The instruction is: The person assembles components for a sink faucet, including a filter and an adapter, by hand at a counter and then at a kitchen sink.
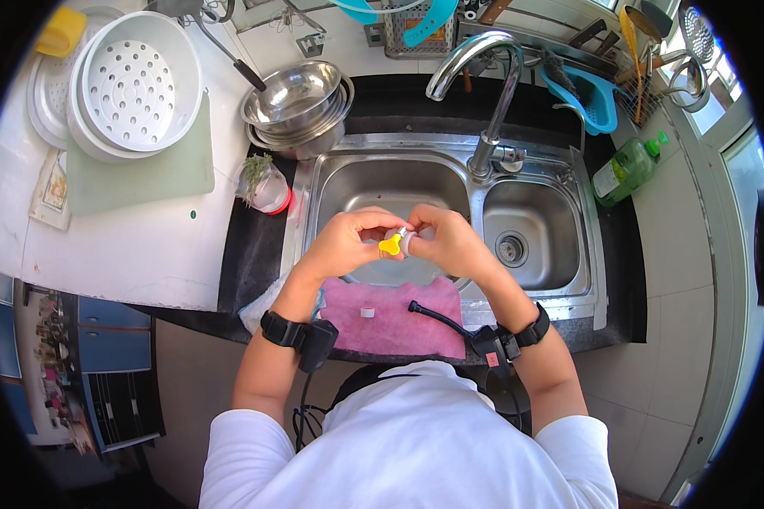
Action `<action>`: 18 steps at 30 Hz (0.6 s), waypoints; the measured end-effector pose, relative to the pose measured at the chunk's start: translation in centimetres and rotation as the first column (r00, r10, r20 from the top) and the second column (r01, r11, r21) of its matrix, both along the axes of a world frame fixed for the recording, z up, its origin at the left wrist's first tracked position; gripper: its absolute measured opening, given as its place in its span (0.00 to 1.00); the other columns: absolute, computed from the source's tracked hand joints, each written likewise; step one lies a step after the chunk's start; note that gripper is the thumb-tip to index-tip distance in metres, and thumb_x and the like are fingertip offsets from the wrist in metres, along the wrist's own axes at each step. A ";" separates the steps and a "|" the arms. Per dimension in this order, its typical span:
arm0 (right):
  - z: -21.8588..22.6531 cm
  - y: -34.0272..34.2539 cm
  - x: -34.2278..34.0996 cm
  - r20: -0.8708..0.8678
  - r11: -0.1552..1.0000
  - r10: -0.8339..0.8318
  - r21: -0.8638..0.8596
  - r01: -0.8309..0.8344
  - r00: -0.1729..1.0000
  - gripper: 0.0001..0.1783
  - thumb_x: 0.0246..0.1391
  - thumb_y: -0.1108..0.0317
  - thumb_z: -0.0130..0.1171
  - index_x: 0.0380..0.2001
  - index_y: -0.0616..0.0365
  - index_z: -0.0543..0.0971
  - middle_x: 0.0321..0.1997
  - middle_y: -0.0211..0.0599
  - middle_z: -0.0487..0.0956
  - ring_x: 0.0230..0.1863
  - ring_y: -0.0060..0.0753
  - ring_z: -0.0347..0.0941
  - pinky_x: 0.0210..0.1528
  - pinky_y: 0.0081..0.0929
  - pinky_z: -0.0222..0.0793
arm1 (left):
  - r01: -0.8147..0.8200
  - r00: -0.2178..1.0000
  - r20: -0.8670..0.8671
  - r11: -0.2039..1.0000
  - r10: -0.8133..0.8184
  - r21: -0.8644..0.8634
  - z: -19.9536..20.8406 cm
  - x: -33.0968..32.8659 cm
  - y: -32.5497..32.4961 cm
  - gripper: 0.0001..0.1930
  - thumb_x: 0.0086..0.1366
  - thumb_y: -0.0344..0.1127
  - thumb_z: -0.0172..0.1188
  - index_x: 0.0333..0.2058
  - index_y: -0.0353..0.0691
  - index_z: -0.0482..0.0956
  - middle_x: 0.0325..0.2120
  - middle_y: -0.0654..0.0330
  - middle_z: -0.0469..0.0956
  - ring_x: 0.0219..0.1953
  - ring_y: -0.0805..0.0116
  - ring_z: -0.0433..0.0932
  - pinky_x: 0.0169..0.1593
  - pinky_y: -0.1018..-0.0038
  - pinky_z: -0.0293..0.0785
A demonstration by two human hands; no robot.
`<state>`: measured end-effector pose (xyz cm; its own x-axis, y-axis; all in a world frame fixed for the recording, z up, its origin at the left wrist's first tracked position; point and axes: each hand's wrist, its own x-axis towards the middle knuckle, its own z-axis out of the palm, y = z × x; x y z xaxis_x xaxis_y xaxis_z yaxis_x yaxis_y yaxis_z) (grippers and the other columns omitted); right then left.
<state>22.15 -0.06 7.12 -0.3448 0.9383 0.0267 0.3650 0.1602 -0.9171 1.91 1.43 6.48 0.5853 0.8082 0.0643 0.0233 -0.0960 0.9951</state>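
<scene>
Over the front of the large sink basin, my left hand (pixel 346 244) and my right hand (pixel 450 242) meet with their fingertips together. Between them is a small fitting with a yellow wing-shaped handle (pixel 390 245). A pale, rounded part (pixel 407 244) shows beside the yellow handle, against my right fingers; my fingers hide much of it. Both hands are closed in a pinch on this piece. Below them, a pink cloth (pixel 390 331) is spread along the sink's front edge. A small white roll with a reddish edge (pixel 367 312) lies on it.
A chrome faucet (pixel 488 127) arches behind the double sink (pixel 382 161). Left of it are stacked metal bowls (pixel 297 102), a jar with a red lid (pixel 269 191) and a white colander (pixel 136 89). A green soap bottle (pixel 628 172) stands at right.
</scene>
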 end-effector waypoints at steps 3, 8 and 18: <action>-0.9 -0.1 -0.2 -0.028 0.998 0.041 0.041 -0.039 0.999 0.13 0.42 0.65 0.61 0.27 0.64 0.75 0.23 0.40 0.75 0.25 0.32 0.70 0.31 0.29 0.66 | 0.006 1.000 0.017 0.992 -0.004 -0.124 -0.8 -0.6 -0.4 0.17 0.51 0.21 0.63 0.43 0.35 0.79 0.39 0.59 0.76 0.40 0.70 0.78 0.45 0.75 0.75; -1.2 -0.3 -0.5 0.020 0.990 0.117 -0.075 -0.116 0.993 0.11 0.45 0.68 0.59 0.29 0.65 0.74 0.25 0.33 0.75 0.29 0.20 0.68 0.33 0.23 0.66 | 0.002 1.000 -0.001 0.996 -0.002 -0.089 -1.4 -0.9 -1.3 0.18 0.51 0.21 0.64 0.43 0.35 0.78 0.39 0.59 0.76 0.39 0.70 0.78 0.46 0.75 0.75; -3.5 -2.0 -1.2 0.022 0.990 0.119 -0.085 -0.116 0.993 0.11 0.45 0.67 0.59 0.30 0.64 0.76 0.25 0.34 0.76 0.30 0.20 0.68 0.32 0.22 0.65 | 0.017 0.994 -0.109 1.000 -0.019 -0.019 -2.6 -1.5 -2.6 0.19 0.48 0.23 0.67 0.42 0.37 0.79 0.37 0.60 0.77 0.39 0.72 0.77 0.45 0.76 0.74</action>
<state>20.97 -2.11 3.60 -0.4524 0.8898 -0.0608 0.3725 0.1265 -0.9194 0.39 -1.17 3.86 0.6022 0.7982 -0.0158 0.1308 -0.0791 0.9882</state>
